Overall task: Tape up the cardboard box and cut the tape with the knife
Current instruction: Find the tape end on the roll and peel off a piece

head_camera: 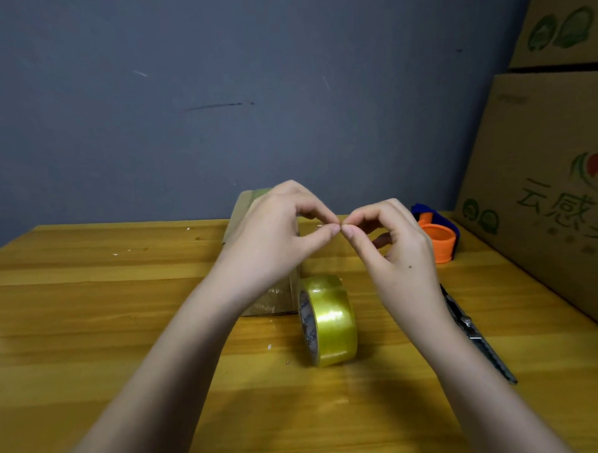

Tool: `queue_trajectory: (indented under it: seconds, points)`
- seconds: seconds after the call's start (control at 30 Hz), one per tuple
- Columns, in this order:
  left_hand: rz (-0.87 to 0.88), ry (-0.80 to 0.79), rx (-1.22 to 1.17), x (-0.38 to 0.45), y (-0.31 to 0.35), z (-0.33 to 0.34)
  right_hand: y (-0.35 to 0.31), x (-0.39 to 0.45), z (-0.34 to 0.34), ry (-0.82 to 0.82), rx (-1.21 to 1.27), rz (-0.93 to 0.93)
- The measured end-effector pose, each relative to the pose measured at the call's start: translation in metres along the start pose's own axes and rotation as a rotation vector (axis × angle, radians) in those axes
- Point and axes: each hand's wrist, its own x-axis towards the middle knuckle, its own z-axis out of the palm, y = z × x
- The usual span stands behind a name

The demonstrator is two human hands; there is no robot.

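Observation:
A small cardboard box (243,212) with tape on its top stands at the middle of the wooden table (88,304), mostly hidden behind my left hand (274,234). My right hand (394,249) is level with it, above the table. Thumb and forefinger of both hands pinch together and meet tip to tip; whether anything is between them I cannot tell. A roll of clear yellowish tape (332,322) stands on edge just in front of the box, below my hands. The dark utility knife (475,335) lies on the table to the right of my right forearm.
An orange and blue tape dispenser (437,242) sits at the back right. Large printed cartons (545,181) are stacked along the right edge of the table. A grey wall (216,93) rises right behind the table.

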Motion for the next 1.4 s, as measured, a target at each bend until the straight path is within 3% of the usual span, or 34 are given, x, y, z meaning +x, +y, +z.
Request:
queue_trajectory:
  seconds: [0.53, 0.73, 1.03, 1.17, 1.27, 1.33, 1.4]
  points:
    - [-0.034, 0.002, 0.023, 0.001, -0.006, -0.002, 0.001, 0.0, 0.0, -0.055, -0.003, 0.039]
    - [0.004, -0.057, -0.01, 0.001, -0.008, -0.002, -0.001, 0.005, -0.005, -0.15, 0.183, 0.159]
    - [-0.002, -0.078, 0.052, -0.003, -0.004, -0.006, 0.004, 0.004, -0.003, -0.126, 0.061, 0.058]
    - [-0.056, -0.109, 0.05, -0.008, -0.005, -0.01, 0.005, 0.006, -0.003, -0.106, 0.057, 0.056]
    - [-0.08, 0.007, 0.127, -0.016, -0.005, -0.012, 0.006, 0.006, -0.007, -0.073, 0.073, 0.086]
    - [-0.13, 0.058, 0.004, -0.027, -0.007, -0.01, 0.006, 0.007, -0.008, -0.08, 0.046, 0.079]
    - [-0.249, -0.001, -0.114, -0.044, -0.014, -0.001, 0.005, 0.008, -0.009, -0.101, -0.001, 0.048]
